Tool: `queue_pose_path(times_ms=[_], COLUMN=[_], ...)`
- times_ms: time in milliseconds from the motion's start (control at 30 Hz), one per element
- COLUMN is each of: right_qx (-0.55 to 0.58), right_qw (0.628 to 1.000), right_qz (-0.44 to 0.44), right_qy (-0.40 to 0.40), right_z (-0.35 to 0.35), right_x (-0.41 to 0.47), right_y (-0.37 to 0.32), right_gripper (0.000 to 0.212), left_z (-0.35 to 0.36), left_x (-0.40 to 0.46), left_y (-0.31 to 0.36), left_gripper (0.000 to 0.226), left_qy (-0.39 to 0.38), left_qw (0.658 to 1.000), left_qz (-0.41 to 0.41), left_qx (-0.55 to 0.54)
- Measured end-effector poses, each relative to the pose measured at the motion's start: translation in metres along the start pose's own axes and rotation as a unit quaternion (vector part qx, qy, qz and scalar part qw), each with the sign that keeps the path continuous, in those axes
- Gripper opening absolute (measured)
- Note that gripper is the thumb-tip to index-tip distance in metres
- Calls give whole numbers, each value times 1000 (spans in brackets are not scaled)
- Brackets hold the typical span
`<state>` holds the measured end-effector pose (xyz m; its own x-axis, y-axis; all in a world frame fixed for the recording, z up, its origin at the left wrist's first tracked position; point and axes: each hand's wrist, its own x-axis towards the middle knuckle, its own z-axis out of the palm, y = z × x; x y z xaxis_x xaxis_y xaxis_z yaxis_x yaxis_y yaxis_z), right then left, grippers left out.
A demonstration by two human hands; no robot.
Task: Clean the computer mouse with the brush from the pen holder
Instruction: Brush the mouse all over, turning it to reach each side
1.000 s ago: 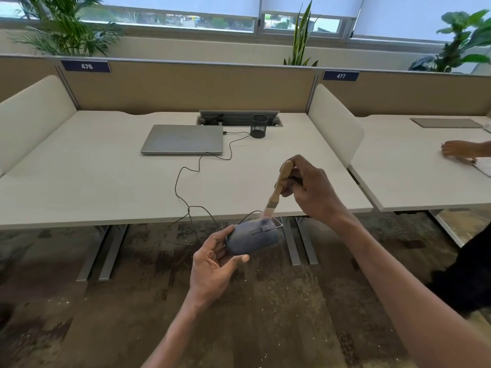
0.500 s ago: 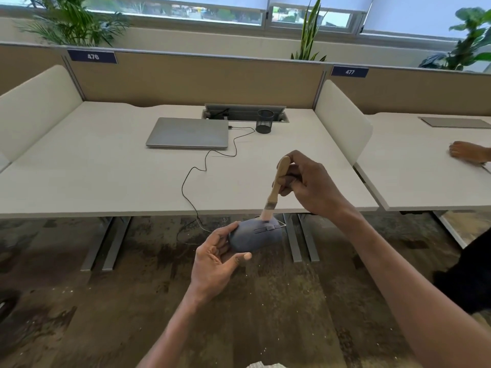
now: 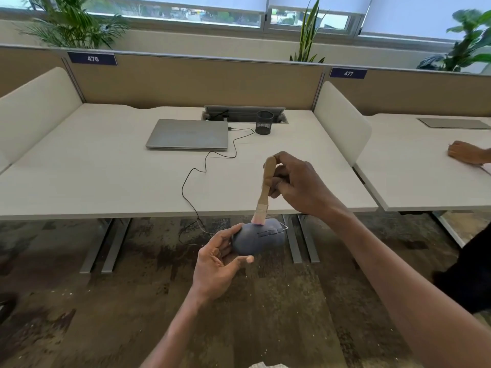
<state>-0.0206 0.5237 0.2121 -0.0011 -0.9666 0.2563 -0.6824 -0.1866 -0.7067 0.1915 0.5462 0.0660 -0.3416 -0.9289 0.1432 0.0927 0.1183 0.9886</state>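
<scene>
- The right hand (image 3: pixel 300 185) pinches the brush (image 3: pixel 264 191) by its wooden handle, fingers closed around the upper half, bristles pressed on the mouse (image 3: pixel 259 239).
- The left hand (image 3: pixel 216 266) cups the mouse from its rear end, thumb under and fingers over, in the air just off the desk (image 3: pixel 106 181) edge.
- The mouse looks light, hard and smooth, likely slippery; its cable (image 3: pixel 204 166) trails back to the laptop (image 3: pixel 187 134).
- The brush seems stiff in the handle and soft at the tip.
- The pen holder (image 3: pixel 264 122) stands beside the laptop.
</scene>
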Motion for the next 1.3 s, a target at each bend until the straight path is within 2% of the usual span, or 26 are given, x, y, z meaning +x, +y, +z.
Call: queue_pose_path(times_ms=[233, 400, 533, 700, 833, 1000, 1100, 1200, 1300], right_qx=[-104, -64, -63, -89, -165, -229, -188, -114, -104], right_qw=[994, 996, 994, 983, 970, 959, 973, 989, 990], right_qz=[32, 35, 75, 159, 177, 158, 108, 77, 84], right_qy=[12, 60, 41, 23, 21, 52, 82, 61, 40], right_z=[4, 7, 24, 26, 9, -3, 1, 15, 23], right_x=[8, 14, 22, 29, 30, 30, 29, 23, 19], right_y=[-2, -19, -25, -11, 0, 4, -9, -26, -25], right_gripper=[21, 20, 7, 9, 10, 11, 11, 6, 6], left_z=[0, -2, 0, 0, 0, 0, 1, 3, 3], left_x=[-5, -5, -3, -4, -4, -3, -1, 1, 2], left_y=[1, 1, 3, 4, 3, 1, 2, 1, 1], left_gripper=[66, 66, 65, 66, 66, 67, 67, 66, 66], left_qy=[0, 2, 0, 7, 5, 7, -1, -3, 4], left_qw=[1000, 1000, 1000, 1000, 1000, 1000, 1000, 1000, 1000], left_qz=[6, 7, 15, 22, 22, 15, 13, 11, 11], left_qx=[17, 11, 8, -3, -4, -9, -8, -13, -15])
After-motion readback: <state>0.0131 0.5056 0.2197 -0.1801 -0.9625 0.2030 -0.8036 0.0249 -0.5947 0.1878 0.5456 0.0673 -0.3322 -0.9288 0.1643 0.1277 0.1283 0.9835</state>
